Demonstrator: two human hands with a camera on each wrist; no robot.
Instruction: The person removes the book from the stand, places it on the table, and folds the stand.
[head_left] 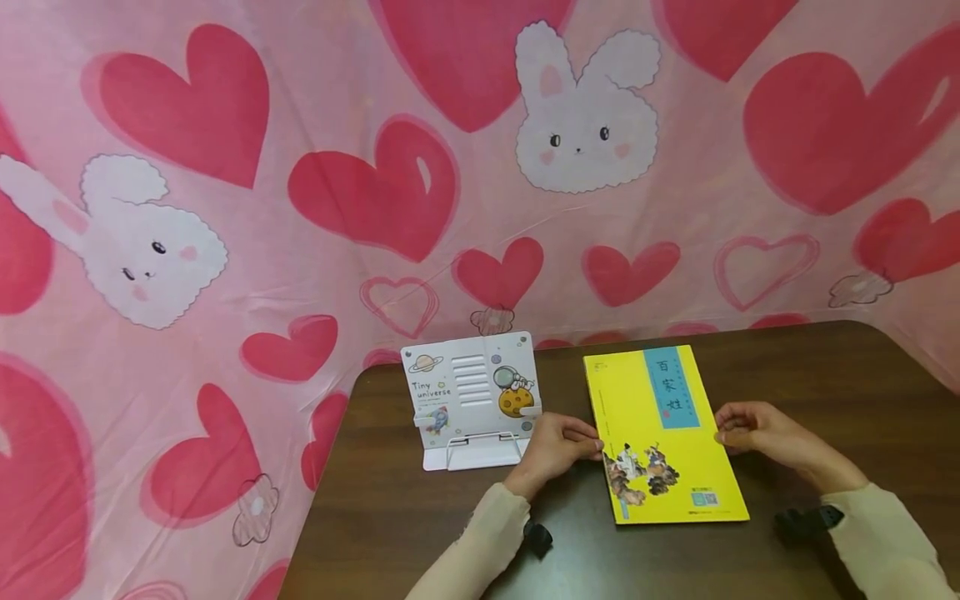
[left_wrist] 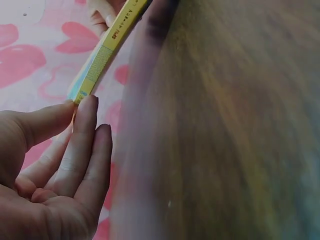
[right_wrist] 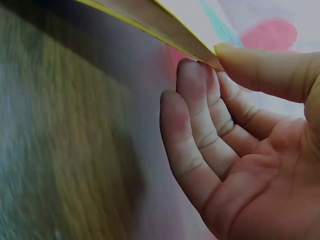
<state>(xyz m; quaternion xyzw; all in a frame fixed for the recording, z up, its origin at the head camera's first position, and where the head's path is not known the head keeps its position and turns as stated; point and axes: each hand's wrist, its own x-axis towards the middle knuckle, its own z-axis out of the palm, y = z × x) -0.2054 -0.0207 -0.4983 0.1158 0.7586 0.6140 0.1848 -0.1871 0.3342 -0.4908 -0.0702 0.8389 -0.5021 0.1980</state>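
Note:
A yellow book [head_left: 637, 400] with a blue title panel and small painted figures faces up between the two hands. My left hand [head_left: 558, 450] pinches its left edge, the thumb on the cover side and fingers beneath. In the left wrist view the yellow printed spine [left_wrist: 112, 45] meets those fingertips. At the opposite edge my right hand [head_left: 772, 437] pinches the book between thumb and fingers. The right wrist view shows the page edges [right_wrist: 165, 30] there, spread slightly. Both wrist views show the book held off the table. A white book stand [head_left: 442, 367] stands just beyond the left hand.
The dark wooden table [head_left: 360, 517] extends around the book and stand. Behind it hangs a pink cloth [head_left: 330, 242] with hearts and rabbits. The stand has a printed back, a slotted middle and a wire support [head_left: 483, 437] in front.

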